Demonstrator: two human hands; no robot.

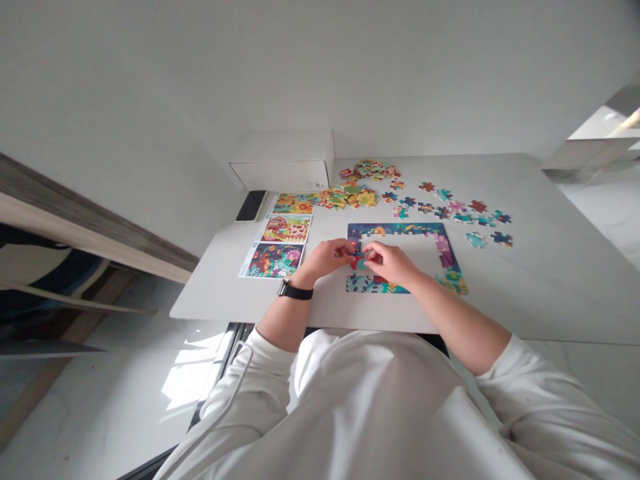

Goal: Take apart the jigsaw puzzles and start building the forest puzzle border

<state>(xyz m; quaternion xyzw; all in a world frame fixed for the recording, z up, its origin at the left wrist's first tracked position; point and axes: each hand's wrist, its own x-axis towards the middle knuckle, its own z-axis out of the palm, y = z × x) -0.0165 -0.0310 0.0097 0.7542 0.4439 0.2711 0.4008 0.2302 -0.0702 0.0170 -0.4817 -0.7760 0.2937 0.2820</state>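
Note:
A partly assembled jigsaw puzzle (400, 229) lies on the table, its colourful border surrounding a pale, unfilled middle. At its left side, a red and teal puzzle piece (359, 263) sits between my two hands. My left hand (330, 257), with a black watch on the wrist, pinches at the piece's left edge. The fingers of my right hand (391, 263) are closed on its right side. My fingers hide part of the piece, and I cannot tell whether it is joined to the border.
Loose puzzle pieces (457, 207) are scattered behind and right of the puzzle, with piles of yellow pieces (350, 196) and reddish pieces (373, 169) farther back. Picture sheets (284, 229) lie left. A phone (251, 206) and white box (283, 175) stand near the wall.

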